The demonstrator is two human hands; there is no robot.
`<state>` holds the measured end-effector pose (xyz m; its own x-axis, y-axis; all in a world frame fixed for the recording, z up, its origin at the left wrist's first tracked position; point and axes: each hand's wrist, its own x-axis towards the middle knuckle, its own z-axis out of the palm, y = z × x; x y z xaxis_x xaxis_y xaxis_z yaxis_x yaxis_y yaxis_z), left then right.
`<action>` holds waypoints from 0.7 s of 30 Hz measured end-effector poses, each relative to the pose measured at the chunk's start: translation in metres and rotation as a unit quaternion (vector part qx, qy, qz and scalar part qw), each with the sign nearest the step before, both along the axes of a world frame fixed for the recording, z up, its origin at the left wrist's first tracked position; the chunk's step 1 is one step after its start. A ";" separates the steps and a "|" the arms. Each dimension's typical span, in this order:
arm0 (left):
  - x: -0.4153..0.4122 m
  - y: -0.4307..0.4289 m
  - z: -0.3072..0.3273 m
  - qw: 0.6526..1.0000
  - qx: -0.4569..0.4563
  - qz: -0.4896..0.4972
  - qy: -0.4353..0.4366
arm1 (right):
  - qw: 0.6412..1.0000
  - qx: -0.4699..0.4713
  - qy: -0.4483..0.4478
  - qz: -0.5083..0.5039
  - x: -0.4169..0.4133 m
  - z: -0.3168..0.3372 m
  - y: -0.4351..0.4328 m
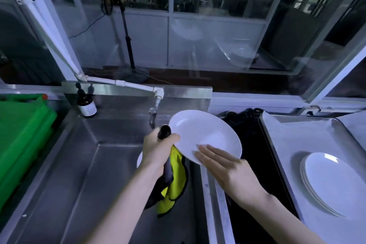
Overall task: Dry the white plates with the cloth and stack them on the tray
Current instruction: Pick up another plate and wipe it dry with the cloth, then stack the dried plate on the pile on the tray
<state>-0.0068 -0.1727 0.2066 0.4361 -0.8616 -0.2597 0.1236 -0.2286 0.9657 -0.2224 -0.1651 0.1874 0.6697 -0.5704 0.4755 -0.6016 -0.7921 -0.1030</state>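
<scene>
A steel sink [111,174] fills the lower middle, with glass partitions behind it and a tap [156,103] at 12 o'clock of the basin. A brown bottle [86,105] stands on the ledge at 10 o'clock, and green boards [21,130] lie at 9 o'clock.

The plate [204,132] being dried is held tilted over the sink's right edge, its face turned up toward the camera. The left hand [160,144] has its fingers curled round the bunched yellow-and-black cloth [174,184], which hangs below the fist, and it meets the plate's rim at 9 o'clock. Whether cloth reaches behind the plate cannot be told. The right hand [223,162] lays straight fingers, pressed close together, on the plate's face at 5 o'clock; its thumb is hidden.

The tray [277,144] sits at 3 o'clock, well apart from the hands, with a stack of plates [334,182] already on it. A white edge [139,159] under the left wrist looks like another plate waiting in the basin.

To dry well, it seems best to spread the cloth flat instead of bunched, wipe the face and then the back while turning the rim through the fingers, and keep bare fingers off wiped areas. A wet rim may slip, so support from beneath is wise.
</scene>
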 end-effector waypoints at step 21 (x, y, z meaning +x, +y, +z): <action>-0.301 -0.041 -0.042 0.981 -0.001 -0.183 0.061 | 0.662 0.324 -0.479 -0.477 -0.308 -0.019 0.006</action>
<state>-0.3075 -0.2132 0.1644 0.0637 -0.9554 -0.2885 0.1478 -0.2769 0.9495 -0.5307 -0.1590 0.1685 -0.5735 -0.8089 -0.1295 -0.2100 0.2980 -0.9312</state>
